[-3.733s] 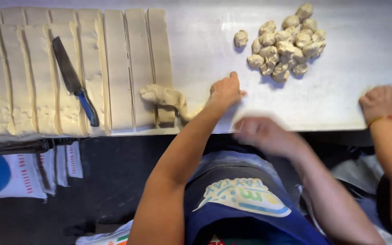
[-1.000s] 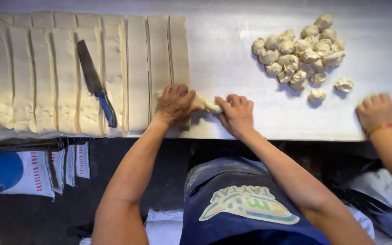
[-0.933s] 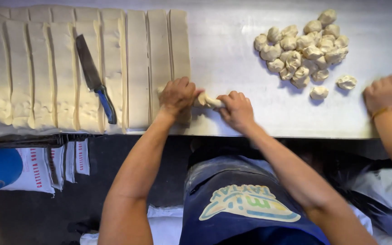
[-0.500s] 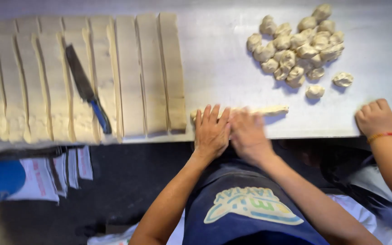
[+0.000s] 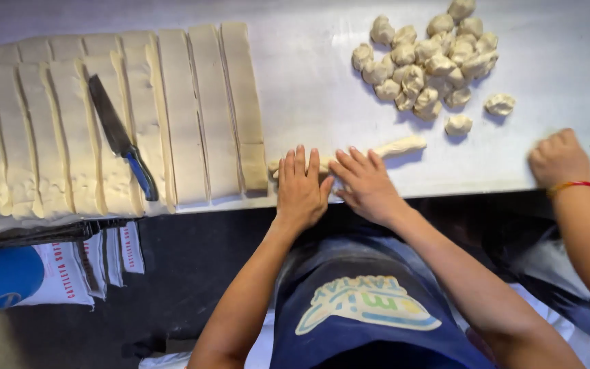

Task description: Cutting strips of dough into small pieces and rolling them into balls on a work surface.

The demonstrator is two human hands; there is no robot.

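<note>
My left hand (image 5: 302, 186) and my right hand (image 5: 365, 183) lie flat, side by side, fingers stretched out, on a thin rope of dough (image 5: 397, 146) near the front edge of the steel table (image 5: 308, 89). The rope's right end sticks out past my right fingers; its left end peeks out beside my left hand. Just left of my left hand lie long cut strips of dough (image 5: 213, 109), with a short cut-off piece (image 5: 253, 166) at the end of the nearest strip.
A blue-handled knife (image 5: 121, 145) rests on the dough strips at left. A pile of small dough lumps (image 5: 425, 58) sits at the back right, two loose ones beside it. Another person's fist (image 5: 558, 157) with a red wristband rests at the table's right edge.
My hands went from pinching a dough piece to lying flat on it, and the piece has been rolled out into a longer rope stretching to the right.
</note>
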